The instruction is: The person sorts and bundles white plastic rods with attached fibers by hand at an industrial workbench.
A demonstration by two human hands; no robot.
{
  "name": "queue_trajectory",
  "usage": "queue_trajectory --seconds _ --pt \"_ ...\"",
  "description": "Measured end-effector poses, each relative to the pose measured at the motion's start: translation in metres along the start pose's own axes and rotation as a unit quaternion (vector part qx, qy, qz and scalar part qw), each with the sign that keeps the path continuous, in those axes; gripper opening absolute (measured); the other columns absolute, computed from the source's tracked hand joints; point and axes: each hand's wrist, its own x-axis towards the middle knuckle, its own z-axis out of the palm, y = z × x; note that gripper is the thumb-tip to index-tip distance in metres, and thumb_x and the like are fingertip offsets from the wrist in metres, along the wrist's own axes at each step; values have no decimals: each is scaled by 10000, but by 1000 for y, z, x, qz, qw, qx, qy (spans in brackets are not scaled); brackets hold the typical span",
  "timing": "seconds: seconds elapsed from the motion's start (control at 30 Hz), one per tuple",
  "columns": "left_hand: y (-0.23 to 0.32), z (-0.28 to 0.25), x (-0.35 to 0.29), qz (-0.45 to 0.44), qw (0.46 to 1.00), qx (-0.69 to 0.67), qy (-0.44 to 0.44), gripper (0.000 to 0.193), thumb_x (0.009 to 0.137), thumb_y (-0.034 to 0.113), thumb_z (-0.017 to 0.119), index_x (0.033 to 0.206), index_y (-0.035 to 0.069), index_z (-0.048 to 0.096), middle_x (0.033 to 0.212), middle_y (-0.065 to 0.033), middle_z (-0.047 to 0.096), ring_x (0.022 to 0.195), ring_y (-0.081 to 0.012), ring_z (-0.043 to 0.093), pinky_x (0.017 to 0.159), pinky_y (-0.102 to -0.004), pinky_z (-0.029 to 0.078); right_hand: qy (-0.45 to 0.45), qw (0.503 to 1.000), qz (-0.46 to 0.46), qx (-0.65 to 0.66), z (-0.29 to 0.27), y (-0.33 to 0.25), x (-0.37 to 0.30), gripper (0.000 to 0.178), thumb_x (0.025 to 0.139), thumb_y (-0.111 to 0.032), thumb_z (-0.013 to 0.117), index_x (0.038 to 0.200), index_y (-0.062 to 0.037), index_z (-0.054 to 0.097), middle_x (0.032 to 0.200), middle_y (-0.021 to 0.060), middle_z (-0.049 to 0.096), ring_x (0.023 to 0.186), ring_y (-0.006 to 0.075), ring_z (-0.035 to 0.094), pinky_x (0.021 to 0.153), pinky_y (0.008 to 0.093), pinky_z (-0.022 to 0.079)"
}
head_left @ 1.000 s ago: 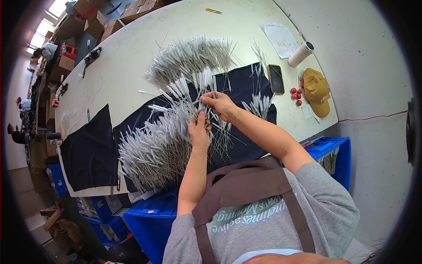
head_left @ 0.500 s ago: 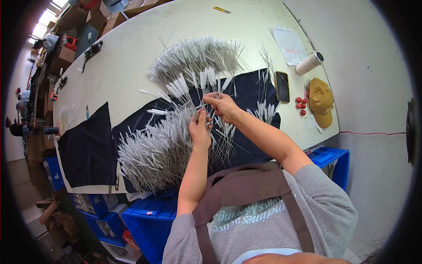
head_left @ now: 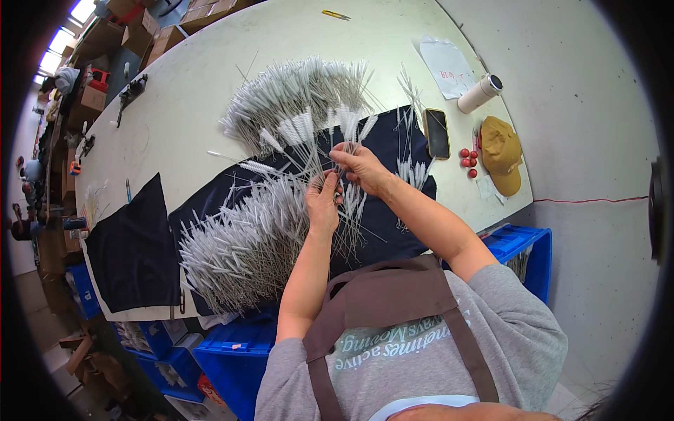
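Observation:
My left hand (head_left: 324,200) is closed around the wire stems of several thin white-bristled brushes (head_left: 298,130), whose heads fan out up and away from me. Just to the right and a little farther off, my right hand (head_left: 359,168) pinches the stems of a smaller bunch of the same brushes (head_left: 349,123). Both hands are close together above a dark cloth (head_left: 379,228). Left of my left forearm lies a large heap of brushes (head_left: 242,245) on the cloth. Beyond my hands another big pile (head_left: 298,91) rests on the white table.
Smaller groups of brushes (head_left: 414,172) lie on the right. Near them are a phone (head_left: 437,133), red balls (head_left: 465,153), a mustard cap (head_left: 500,156) and a pale bottle (head_left: 480,93). Blue crates (head_left: 239,351) stand below the table (head_left: 210,105). A yellow-handled cutter (head_left: 336,14) lies far off.
My right hand and its bunch have shifted slightly away from the brushes in my left hand. The whole view has moved a little, so the table things appear farther left.

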Motion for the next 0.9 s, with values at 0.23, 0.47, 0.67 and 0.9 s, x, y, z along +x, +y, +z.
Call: queue_trajectory --seconds 0.23,0.47,0.67,0.9 --pt "-5 -16 -25 19 999 -25 -44 192 820 182 605 958 54 568 807 3 564 594 -69 463 434 -170 345 -26 999 12 -34 17 11 -18 222 783 -214 654 938 -89 557 761 -14 580 643 87 590 441 176 337" --pt "-8 -64 -70 14 999 -34 -7 210 877 261 512 959 74 561 852 -8 566 602 -94 482 464 -197 374 -52 996 77 11 40 62 -41 237 742 -212 698 892 -82 567 741 3 577 612 105 558 512 232 405" --pt "-17 -91 -90 -14 1000 -19 3 193 849 251 559 964 96 567 831 0 572 603 -95 493 483 -218 404 -46 992 100 -58 49 98 -43 255 719 -210 716 875 -66 575 758 16 574 661 112 545 508 236 395" --pt "-13 -81 -85 -75 997 -30 -12 265 844 317 553 1041 140 559 854 19 561 634 -94 491 500 -245 428 -14 997 72 -14 43 91 -48 232 755 -194 680 888 -59 547 738 16 554 679 110 549 567 251 477"
